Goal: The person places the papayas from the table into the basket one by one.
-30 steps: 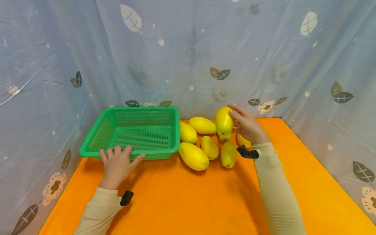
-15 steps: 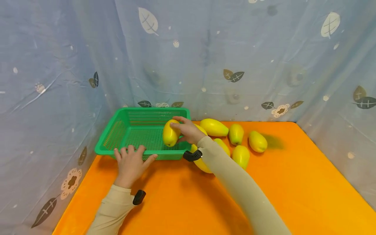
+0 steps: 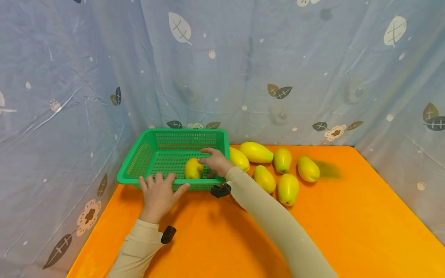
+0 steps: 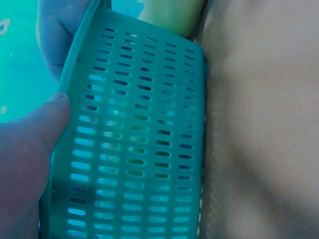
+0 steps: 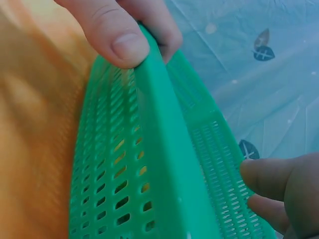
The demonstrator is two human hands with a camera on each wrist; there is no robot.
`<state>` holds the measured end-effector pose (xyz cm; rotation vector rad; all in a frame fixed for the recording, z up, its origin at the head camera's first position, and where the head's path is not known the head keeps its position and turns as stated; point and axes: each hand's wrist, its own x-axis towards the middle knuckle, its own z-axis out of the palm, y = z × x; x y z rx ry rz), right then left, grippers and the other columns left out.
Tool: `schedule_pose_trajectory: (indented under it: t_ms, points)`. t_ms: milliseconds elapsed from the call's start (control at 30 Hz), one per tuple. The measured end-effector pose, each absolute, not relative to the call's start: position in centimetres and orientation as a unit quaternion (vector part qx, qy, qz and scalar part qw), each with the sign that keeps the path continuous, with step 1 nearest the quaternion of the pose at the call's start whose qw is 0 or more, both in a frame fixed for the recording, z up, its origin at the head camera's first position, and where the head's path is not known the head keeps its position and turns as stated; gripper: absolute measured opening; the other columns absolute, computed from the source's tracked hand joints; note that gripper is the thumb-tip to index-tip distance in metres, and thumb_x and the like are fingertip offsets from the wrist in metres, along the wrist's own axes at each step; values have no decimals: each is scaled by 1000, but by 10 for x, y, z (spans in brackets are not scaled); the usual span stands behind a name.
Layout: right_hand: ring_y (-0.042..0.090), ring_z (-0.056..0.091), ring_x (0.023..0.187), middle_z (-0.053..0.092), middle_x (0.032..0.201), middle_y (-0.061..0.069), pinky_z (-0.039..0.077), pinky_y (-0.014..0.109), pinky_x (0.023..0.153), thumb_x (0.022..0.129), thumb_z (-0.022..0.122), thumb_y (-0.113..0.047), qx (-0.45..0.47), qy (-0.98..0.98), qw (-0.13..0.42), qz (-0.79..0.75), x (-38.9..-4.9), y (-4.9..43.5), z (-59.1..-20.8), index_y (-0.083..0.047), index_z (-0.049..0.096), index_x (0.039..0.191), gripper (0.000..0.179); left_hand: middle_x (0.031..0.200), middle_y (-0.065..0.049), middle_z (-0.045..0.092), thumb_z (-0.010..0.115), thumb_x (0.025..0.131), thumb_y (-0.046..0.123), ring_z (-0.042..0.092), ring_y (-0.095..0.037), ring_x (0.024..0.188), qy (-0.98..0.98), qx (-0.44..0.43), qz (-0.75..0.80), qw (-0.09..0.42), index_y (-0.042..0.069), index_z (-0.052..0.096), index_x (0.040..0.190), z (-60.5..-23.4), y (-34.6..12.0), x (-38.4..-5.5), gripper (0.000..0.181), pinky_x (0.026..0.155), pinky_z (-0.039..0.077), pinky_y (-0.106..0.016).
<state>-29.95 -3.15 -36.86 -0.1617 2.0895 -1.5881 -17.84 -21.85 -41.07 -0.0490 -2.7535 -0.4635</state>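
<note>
Yellow fruit (image 3: 193, 170) lies between both hands (image 3: 158, 199) (image 3: 217, 162), inside the basket (image 3: 174, 131).

The space is enclosed by a pale blue-grey curtain (image 3: 229, 69), by which the back and both sides are lined. It is printed with white leaves (image 3: 180, 27), paired brown and dark leaves (image 3: 284, 92) and cream flowers (image 3: 335, 133). Light is caught on creases at left. The orange desk (image 3: 361, 216) is marked by soft shadows.
</note>
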Motion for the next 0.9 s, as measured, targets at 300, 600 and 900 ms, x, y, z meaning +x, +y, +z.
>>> schedule_pose_trajectory:
  t_ms: [300,600,900]
  points:
    - [51,35,148,34,164,16,59,53,90,105,59,-21,-54,751,258,-605,-295,-15,-370,-17,40,157,55,116,-34,60,71,91,54,45,-62,114,-970,-24,-174,168,3,69,121,-417,-209,-179,59,111,9,-81]
    - [45,47,142,35,164,14,50,57,106,108,53,-26,-53,742,233,-626,-298,65,-320,-18,32,160,57,118,-33,58,67,94,55,43,-62,114,-971,-24,-183,152,5,66,124,-416,-208,-178,59,112,6,-80]
    - [44,49,135,25,165,23,50,54,108,108,48,-40,4,812,181,-555,-280,210,-317,-15,13,165,71,118,-35,57,65,95,55,39,-64,116,-973,-22,-175,150,4,65,125,-407,-222,-179,60,111,4,-81]
